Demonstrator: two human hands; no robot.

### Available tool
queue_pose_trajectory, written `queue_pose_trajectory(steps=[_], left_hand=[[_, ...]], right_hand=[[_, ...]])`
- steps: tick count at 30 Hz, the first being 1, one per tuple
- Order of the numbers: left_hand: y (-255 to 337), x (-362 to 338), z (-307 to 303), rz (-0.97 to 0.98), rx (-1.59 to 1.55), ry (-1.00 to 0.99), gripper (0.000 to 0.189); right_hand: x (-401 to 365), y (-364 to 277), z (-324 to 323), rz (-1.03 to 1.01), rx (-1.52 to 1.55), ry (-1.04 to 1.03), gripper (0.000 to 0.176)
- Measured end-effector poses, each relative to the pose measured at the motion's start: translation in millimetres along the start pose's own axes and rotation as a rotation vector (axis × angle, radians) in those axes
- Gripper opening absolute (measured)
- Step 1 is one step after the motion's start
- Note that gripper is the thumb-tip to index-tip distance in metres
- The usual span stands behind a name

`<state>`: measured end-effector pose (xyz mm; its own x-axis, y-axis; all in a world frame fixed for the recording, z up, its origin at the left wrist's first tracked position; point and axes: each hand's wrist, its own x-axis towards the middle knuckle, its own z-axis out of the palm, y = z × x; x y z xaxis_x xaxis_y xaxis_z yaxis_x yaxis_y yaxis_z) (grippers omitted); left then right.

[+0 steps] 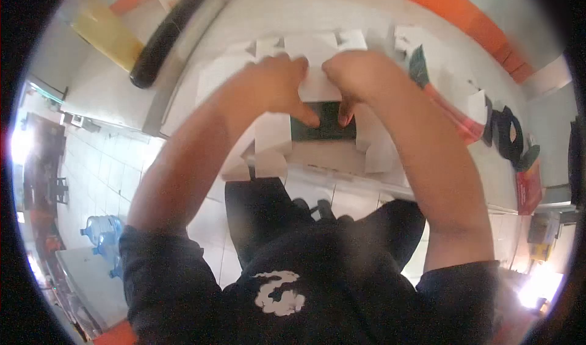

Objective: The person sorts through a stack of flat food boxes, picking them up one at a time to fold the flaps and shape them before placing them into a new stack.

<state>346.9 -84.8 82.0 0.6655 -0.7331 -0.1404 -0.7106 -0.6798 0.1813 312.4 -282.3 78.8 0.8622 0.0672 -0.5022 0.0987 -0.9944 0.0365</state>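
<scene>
A white die-cut cardboard sheet (pixel 272 132) with flaps and notched edges lies unfolded on the table in front of me. A dark green panel (pixel 326 131) sits at its middle, near side. My left hand (pixel 278 84) grips the cardboard from the left, fingers curled on the white part and thumb reaching down onto the green panel. From the right, my right hand (pixel 361 79) does the same, its thumb on the green panel close to the left thumb. Both hands are slightly blurred, and their fingertips are partly hidden.
The white table (pixel 244 15) holds a long black roll-like object (pixel 171 34) at the left. To the right lie a green and red item (pixel 448 110) and black objects (pixel 508 134), one looking like a tape dispenser. Blue water bottles (pixel 104 232) stand at the lower left.
</scene>
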Motion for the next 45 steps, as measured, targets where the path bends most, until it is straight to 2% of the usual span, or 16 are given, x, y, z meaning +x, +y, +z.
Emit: queue_pose_trajectory(steps=[2,4,6,8,10,11,12,16,19,21,24,26,28,33,39,45], left_hand=[[-9,-14,16,0.306,-0.153,0.075,0.065],[15,-43,9,0.313,-0.274,-0.071,0.03],[24,-74,5,0.337,-0.248,0.221,0.024],[18,-93,-16,0.308,-0.371,0.343,0.025],[8,-122,-56,0.268,-0.528,0.415,0.027],[6,-140,-72,0.361,-0.412,0.605,0.031],[-12,-140,-70,0.407,-0.666,0.596,0.034],[-79,-118,-83,0.663,-1.538,0.526,0.046],[-75,-112,-116,0.573,-1.405,0.534,0.05],[-61,-101,-127,0.271,-1.195,0.7,0.052],[-75,-69,-105,-0.021,-0.76,1.045,0.054],[-63,-87,-82,-0.019,-0.943,1.206,0.052],[-53,-118,-49,-0.059,-0.92,1.315,0.049],[-15,-178,10,0.002,-0.445,1.011,0.064],[7,-163,7,0.001,0.068,0.256,0.057],[5,-135,15,0.033,0.128,0.093,0.038]], right_hand=[[-38,-3,-12,-0.065,0.041,0.136,0.088],[-83,2,-3,-0.19,0.22,0.451,0.089],[-104,30,33,-0.413,0.523,0.872,0.087],[-115,42,52,-0.394,1.581,1.023,0.077],[-109,42,70,-0.314,2.017,1.048,0.071],[-96,40,79,-0.273,1.903,1.074,0.07],[-92,36,82,-0.231,1.788,1.1,0.068],[-97,17,67,-0.627,1.637,1.127,0.056],[-130,17,36,-0.719,1.58,1.097,0.04],[-164,-7,1,-0.694,1.592,1.234,0.03],[-187,-31,-19,-0.271,1.11,1.36,0.032],[-175,-47,-19,-0.248,0.358,1.588,0.03],[-156,-69,-3,-0.281,0.142,1.423,0.022],[-91,-108,50,-0.324,0.0,1.066,0.011],[-72,-116,69,-0.388,-0.001,0.85,0.01],[-73,-102,53,-0.442,0.027,0.679,0.012]])
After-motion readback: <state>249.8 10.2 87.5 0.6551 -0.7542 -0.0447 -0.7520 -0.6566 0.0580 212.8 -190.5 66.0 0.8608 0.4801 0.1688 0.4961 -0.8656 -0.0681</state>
